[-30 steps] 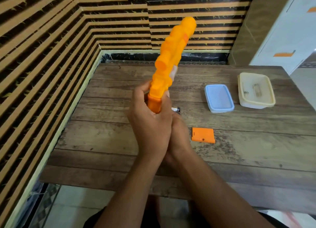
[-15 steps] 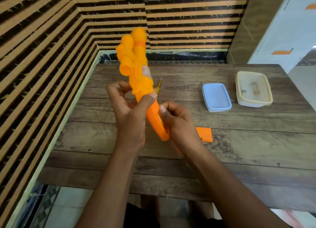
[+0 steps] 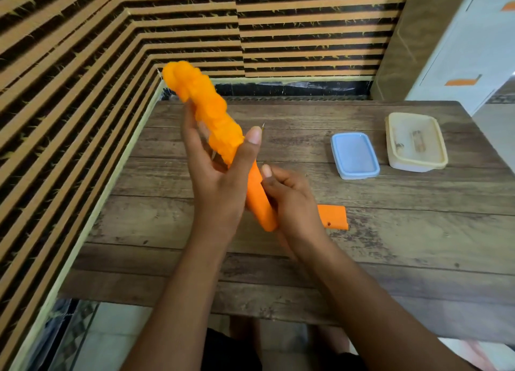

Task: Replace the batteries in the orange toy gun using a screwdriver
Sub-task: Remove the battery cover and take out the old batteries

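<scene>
The orange toy gun [image 3: 214, 120] is held above the wooden table [image 3: 390, 231], barrel tilted up to the far left and motion-blurred. My left hand [image 3: 220, 175] wraps around its middle, thumb up. My right hand [image 3: 289, 200] grips the handle end [image 3: 260, 203] near the table. A thin metal tip [image 3: 262, 125], probably the screwdriver's, pokes out behind my left thumb; its handle is hidden. The orange battery cover [image 3: 334, 216] lies flat on the table just right of my right hand. No batteries are visible.
A blue lid [image 3: 354, 155] and an open cream plastic box [image 3: 415, 142] with small items inside sit at the far right of the table. A striped wall borders the left and back. A white cabinet [image 3: 473, 42] stands at the far right.
The gun swung from pointing up and right to leaning up and left. My hands, first clasped together on the grip, separated: left around the body, right on the handle.
</scene>
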Demonstrator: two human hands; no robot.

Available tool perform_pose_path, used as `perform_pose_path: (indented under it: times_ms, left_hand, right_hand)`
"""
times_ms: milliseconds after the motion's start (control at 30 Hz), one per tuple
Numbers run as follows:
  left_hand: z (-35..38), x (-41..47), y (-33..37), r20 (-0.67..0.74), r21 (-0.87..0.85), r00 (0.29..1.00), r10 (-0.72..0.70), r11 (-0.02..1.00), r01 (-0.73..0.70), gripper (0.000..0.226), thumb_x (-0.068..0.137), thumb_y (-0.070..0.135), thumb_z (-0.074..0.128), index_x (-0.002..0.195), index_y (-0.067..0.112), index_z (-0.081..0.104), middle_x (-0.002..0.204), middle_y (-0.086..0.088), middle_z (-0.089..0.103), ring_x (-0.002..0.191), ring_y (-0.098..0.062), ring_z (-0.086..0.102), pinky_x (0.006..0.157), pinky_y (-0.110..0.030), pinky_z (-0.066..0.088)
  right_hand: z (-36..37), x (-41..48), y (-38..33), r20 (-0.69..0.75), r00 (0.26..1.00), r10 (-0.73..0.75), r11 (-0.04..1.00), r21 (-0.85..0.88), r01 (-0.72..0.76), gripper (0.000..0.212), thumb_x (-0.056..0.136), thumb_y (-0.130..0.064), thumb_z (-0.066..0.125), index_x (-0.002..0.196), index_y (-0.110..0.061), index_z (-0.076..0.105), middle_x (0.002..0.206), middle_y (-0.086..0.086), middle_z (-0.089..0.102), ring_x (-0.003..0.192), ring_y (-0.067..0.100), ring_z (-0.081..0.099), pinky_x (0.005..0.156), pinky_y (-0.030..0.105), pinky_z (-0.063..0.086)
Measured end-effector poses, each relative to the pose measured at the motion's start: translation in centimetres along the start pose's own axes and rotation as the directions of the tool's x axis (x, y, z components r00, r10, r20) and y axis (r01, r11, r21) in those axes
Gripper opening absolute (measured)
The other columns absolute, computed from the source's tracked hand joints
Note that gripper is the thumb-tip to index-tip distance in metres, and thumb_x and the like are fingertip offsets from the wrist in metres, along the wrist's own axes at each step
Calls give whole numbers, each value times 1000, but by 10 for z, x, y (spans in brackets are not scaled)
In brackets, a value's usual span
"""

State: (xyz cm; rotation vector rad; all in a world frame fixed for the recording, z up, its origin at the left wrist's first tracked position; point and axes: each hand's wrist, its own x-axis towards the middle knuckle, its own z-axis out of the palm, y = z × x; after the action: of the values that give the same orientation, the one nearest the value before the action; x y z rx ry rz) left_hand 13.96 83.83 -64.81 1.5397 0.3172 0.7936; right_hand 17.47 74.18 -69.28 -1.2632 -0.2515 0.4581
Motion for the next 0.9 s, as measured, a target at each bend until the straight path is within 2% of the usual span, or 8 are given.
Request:
perform_pose_path:
  times_ms: [133, 200, 300, 467, 567, 700, 800, 900]
  left_hand:
    - [2, 0, -6, 49, 349, 991, 122, 928, -132, 93, 81, 50, 82, 160, 30, 37, 128, -14, 67, 118, -33, 65, 93, -53, 57]
    - [3, -3, -5, 73, 499, 982, 177, 845, -189, 93, 77, 50, 85, 157, 31, 43, 119, -2, 65, 114, -15, 64, 92, -42, 57]
    - [7, -5, -3, 75, 595, 980, 183, 781, -191, 92, 76, 48, 87, 156, 33, 45, 119, -1, 60, 112, -13, 61, 87, -22, 50]
    - [4, -1, -7, 24, 595, 985, 171, 789, -151, 91, 77, 47, 86, 156, 35, 44, 122, 1, 62, 113, -8, 60, 84, -11, 45]
    - [1, 2, -8, -53, 523, 986, 160, 846, -109, 90, 78, 49, 85, 156, 32, 44, 127, 5, 66, 116, -5, 62, 90, -32, 58]
    - [-3, 6, -7, -156, 398, 977, 146, 915, -73, 88, 79, 50, 82, 156, 29, 45, 131, 4, 69, 115, -19, 69, 89, -49, 60]
    - [-4, 6, -6, -144, 406, 978, 151, 910, -81, 86, 80, 50, 80, 156, 30, 45, 124, -2, 71, 108, -30, 70, 83, -47, 61]
    - [-7, 5, -7, -111, 482, 976, 186, 869, -110, 86, 80, 50, 81, 156, 28, 46, 123, 4, 69, 106, -20, 69, 82, -42, 60]
  right_hand:
    - [14, -11, 0, -27, 940, 340, 845, 448, -293, 33, 110, -18, 43, 119, 2, 68, 108, 21, 67, 86, 24, 66, 81, 41, 53]
    - [20, -15, 0, 31, 895, 446, 730, 566, -383, 39, 108, -13, 41, 133, 4, 64, 118, 20, 66, 98, 29, 64, 81, 38, 53]
    - [24, -18, 2, 66, 868, 492, 641, 648, -412, 43, 104, -7, 40, 138, 7, 59, 122, 22, 62, 112, 34, 54, 88, 41, 51]
    - [24, -19, 7, 125, 890, 439, 623, 671, -402, 38, 104, -9, 40, 129, 5, 65, 96, 14, 69, 80, 23, 63, 77, 35, 54]
    - [19, -19, 9, 166, 904, 394, 647, 649, -401, 32, 96, -6, 36, 99, -2, 67, 73, 8, 68, 64, 18, 61, 68, 34, 51]
    - [15, -19, 7, 184, 953, 242, 819, 487, -302, 50, 67, 5, 44, 110, 9, 69, 88, 17, 71, 73, 23, 67, 69, 35, 55]
    - [14, -20, 6, 115, 975, 190, 928, 305, -216, 43, 78, 22, 49, 113, 10, 70, 98, 24, 72, 77, 29, 68, 72, 40, 56]
    - [15, -22, 7, 36, 987, 156, 973, 165, -160, 33, 87, 25, 55, 102, 5, 75, 94, 23, 74, 86, 34, 66, 82, 54, 55]
